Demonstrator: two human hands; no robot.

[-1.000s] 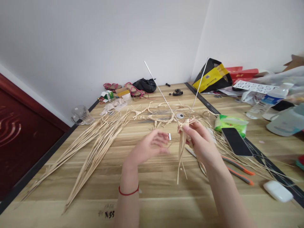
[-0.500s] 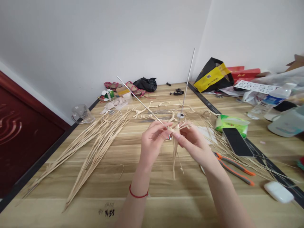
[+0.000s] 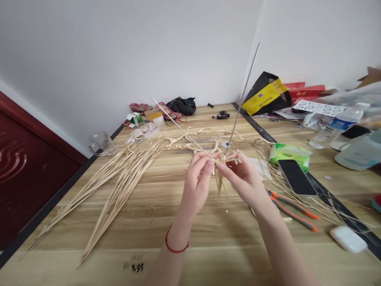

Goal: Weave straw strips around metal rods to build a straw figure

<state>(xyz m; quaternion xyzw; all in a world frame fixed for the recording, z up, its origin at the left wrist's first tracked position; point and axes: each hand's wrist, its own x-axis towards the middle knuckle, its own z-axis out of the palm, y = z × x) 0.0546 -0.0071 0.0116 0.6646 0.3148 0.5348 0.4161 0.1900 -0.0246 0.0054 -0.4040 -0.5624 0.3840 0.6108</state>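
Both hands meet over the middle of the table on a small woven piece of pale straw point(image 3: 220, 163). My left hand point(image 3: 198, 174) is closed, thumb and fingers pinching its left edge. From the right, my right hand point(image 3: 241, 174) grips the piece with the thumb in front and the fingers behind, partly hidden. Two thin metal rods rise from the work: the left rod point(image 3: 178, 126) leans to the left and the right rod point(image 3: 242, 99) stands up, tilted right. Loose straw strands point(image 3: 219, 186) hang below the piece.
Bundles of long straw point(image 3: 119, 198) lie to the left, near a glass mug point(image 3: 102, 143). Twisted straw pieces point(image 3: 177, 141) lie beyond my hands. On the right are orange-handled pliers point(image 3: 294, 204), a phone point(image 3: 297, 177), a tissue pack point(image 3: 290, 155), a white case point(image 3: 349, 239) and a bottle point(image 3: 339, 125).
The right rod has swung further right and up. My left hand has shifted slightly right, its fingers drawn closer together. The hanging strands look shorter and more bunched.
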